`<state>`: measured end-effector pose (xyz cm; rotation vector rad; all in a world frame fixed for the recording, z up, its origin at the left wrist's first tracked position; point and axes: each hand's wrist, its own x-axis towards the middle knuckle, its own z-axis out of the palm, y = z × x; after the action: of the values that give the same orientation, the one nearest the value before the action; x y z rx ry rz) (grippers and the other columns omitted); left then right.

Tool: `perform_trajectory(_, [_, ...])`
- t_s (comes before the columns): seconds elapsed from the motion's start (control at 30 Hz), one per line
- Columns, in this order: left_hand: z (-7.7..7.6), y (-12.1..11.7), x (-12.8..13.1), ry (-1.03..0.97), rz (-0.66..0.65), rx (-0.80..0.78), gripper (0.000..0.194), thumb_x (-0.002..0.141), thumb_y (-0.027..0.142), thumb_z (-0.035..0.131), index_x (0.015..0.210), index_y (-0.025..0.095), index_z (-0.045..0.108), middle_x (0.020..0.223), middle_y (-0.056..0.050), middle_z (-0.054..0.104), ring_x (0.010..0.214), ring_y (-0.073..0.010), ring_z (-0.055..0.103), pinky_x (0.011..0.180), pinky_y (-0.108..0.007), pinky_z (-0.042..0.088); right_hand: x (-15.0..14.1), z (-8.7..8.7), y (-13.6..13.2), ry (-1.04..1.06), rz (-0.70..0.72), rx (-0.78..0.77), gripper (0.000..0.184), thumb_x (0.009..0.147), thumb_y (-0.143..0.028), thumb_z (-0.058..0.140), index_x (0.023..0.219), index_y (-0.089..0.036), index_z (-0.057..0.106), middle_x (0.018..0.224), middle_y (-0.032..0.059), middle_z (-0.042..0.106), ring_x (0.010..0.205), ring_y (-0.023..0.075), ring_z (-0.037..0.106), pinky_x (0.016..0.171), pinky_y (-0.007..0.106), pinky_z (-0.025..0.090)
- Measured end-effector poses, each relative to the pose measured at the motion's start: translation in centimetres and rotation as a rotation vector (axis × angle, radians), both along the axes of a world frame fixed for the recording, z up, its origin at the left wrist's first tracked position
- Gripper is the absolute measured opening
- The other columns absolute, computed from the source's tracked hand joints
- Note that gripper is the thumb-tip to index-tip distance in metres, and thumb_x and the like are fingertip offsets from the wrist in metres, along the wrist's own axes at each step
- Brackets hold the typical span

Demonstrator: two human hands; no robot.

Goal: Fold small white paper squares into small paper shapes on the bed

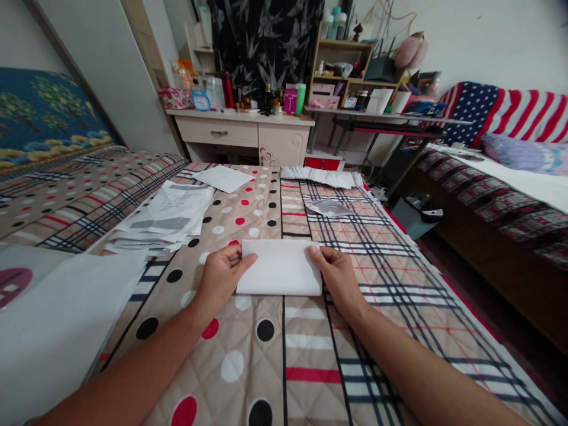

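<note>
A white sheet of paper [280, 269], folded over into a wide rectangle, is held between my two hands above the patterned bedspread. My left hand [224, 269] pinches its left edge, thumb on top and fingers curled behind. On the opposite edge, my right hand [337, 272] grips the paper the same way, thumb near the upper right corner. The paper's lower edge looks rounded, like a fold. Its underside is hidden.
Left of my hands lies a stack of crumpled papers [166, 213], with large white sheets [66, 319] nearer me. Farther back are a flat white paper [224, 178], a pleated white strip [322, 176] and a small silvery piece [328, 207]. A dresser [222, 133] stands beyond the bed.
</note>
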<state>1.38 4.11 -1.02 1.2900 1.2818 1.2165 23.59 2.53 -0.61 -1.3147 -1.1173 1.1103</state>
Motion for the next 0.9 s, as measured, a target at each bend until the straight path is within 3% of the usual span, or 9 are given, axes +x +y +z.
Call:
perform_trajectory(0.4, [0.17,-0.21,0.03,-0.059,-0.043,-0.052,0.035,0.070,0.045,0.073,0.084,0.013,0.070,0.079,-0.006,0.073,0.061,-0.0146,0.063,0.052,-0.021,0.045,-0.05,0.24,-0.15,-0.044,-0.059,0.034,0.043,0.067,-0.048,0.074,0.051,-0.017,0.048,0.051,-0.0039,0.038,0.050,0.0074,0.030,0.044,0.022,0.021])
perform_trajectory(0.9, [-0.59,0.12,-0.20,-0.049,-0.067,-0.046,0.037,0.072,0.045,0.071,0.084,0.011,0.069,0.075,-0.006,0.070,0.059,-0.0126,0.057,0.051,-0.020,0.039,-0.24,0.53,-0.25,-0.002,-0.109,0.021,0.044,0.063,-0.048,0.077,0.052,-0.017,0.047,0.049,-0.0053,0.038,0.048,0.0066,0.028,0.043,0.023,0.018])
